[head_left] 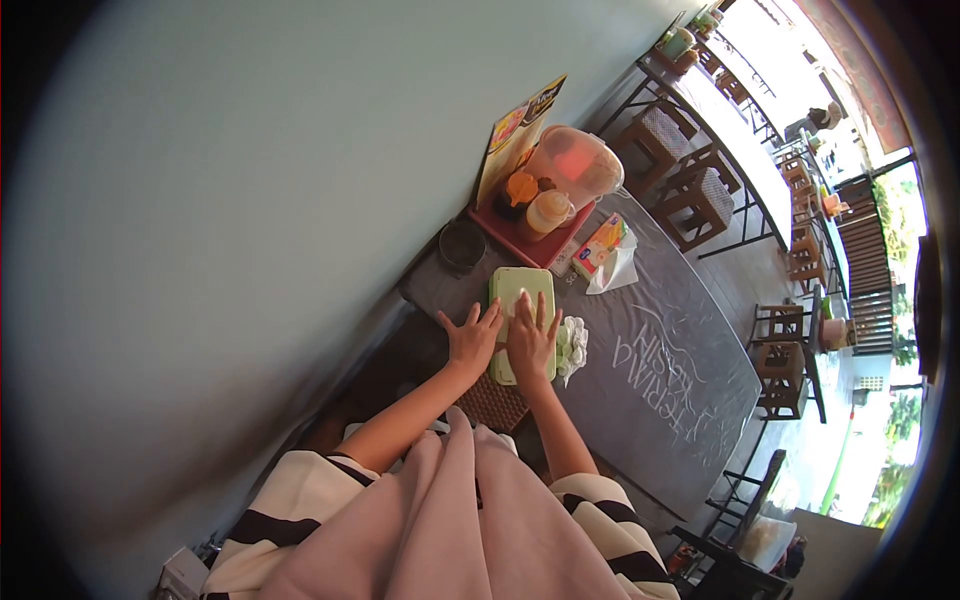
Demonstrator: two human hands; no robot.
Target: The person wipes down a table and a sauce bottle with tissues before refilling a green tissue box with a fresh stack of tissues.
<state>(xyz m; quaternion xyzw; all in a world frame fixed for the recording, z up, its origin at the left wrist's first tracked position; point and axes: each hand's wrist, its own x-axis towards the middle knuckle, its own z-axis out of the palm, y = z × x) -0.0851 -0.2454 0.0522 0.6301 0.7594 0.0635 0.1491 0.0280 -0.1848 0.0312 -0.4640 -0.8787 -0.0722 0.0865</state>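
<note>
A light green lidded box (522,283) lies on the dark covered table (640,400) near its edge. My right hand (532,338) rests flat on the lid with its fingers spread. Against the box's left side is my left hand (472,338), fingers apart, the fingertips near the edge of the lid. Crumpled white tissue (572,348) lies just right of the box. Beneath the lower end of the box, a brown woven surface (492,402) shows.
Behind the box, a red tray (535,250) holds bottles and a clear container (575,165). A tissue pack (602,245) is to its right, a dark round bowl (462,245) to its left. The wall (300,200) borders the left. Stools (700,200) stand beyond.
</note>
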